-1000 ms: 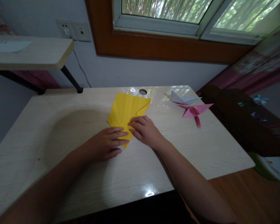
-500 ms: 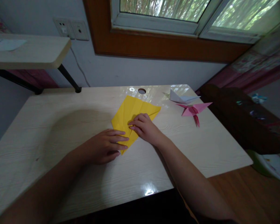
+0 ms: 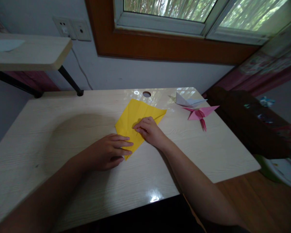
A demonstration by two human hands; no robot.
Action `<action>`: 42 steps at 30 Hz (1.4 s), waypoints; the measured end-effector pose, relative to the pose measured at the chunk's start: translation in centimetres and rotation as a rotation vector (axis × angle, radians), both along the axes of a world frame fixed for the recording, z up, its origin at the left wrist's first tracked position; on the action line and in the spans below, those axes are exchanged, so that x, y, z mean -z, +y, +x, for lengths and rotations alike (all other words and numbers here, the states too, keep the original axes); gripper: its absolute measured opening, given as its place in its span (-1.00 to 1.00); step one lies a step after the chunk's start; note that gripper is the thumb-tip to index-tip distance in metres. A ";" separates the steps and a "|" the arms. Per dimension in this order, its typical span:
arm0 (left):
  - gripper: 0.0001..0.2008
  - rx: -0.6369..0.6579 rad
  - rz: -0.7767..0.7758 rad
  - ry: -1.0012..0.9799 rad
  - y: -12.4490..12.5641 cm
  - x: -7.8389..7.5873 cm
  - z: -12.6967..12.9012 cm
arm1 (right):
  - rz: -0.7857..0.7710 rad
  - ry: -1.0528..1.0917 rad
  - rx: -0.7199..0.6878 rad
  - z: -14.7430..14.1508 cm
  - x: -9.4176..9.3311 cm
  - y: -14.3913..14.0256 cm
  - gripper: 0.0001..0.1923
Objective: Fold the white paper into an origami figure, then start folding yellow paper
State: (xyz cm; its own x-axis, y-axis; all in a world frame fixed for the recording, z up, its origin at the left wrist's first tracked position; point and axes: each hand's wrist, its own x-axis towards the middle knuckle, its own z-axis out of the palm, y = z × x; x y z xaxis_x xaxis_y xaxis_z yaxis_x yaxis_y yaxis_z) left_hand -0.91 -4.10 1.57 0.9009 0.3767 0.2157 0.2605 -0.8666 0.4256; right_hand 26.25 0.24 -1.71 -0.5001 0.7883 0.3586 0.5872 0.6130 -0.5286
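A folded yellow paper (image 3: 133,116) lies flat on the pale wooden desk (image 3: 63,129), its point aimed toward me. My left hand (image 3: 109,152) rests flat with its fingertips pressing the paper's near tip. My right hand (image 3: 150,131) sits on the paper's right side, fingers curled and pinching at a fold near the middle. Both hands touch the paper; neither lifts it off the desk.
A pink origami figure (image 3: 200,115) and a white folded paper (image 3: 186,101) lie at the desk's far right. A cable hole (image 3: 146,94) sits near the back edge. A raised shelf (image 3: 29,53) stands at the left, a dark chair (image 3: 247,123) at the right.
The yellow paper has turned clockwise, its top right corner swinging out to the right. My right hand has moved slightly up along the fold and curled its fingers. My left hand has stayed put.
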 end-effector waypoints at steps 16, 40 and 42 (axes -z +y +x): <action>-0.60 -0.018 0.024 0.006 0.1 0.4 0.1 | 0.076 -0.069 -0.054 1.2 -1.8 -0.2 -0.71; -0.42 -0.104 0.055 0.119 -0.4 0.8 0.9 | 0.098 -0.174 -0.025 -0.2 -0.7 0.0 -0.69; -0.44 -0.110 0.051 0.114 -0.4 0.8 0.9 | 0.108 -0.215 -0.026 -0.3 -1.0 -0.2 -0.67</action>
State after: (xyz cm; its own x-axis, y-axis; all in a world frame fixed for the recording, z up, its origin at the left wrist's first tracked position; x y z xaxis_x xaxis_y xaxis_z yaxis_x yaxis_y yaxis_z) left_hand 0.04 -4.47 0.76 0.8743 0.4659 0.1359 0.3995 -0.8499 0.3435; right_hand 25.92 0.07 -0.70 -0.5935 0.7370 0.3233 0.6623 0.6755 -0.3242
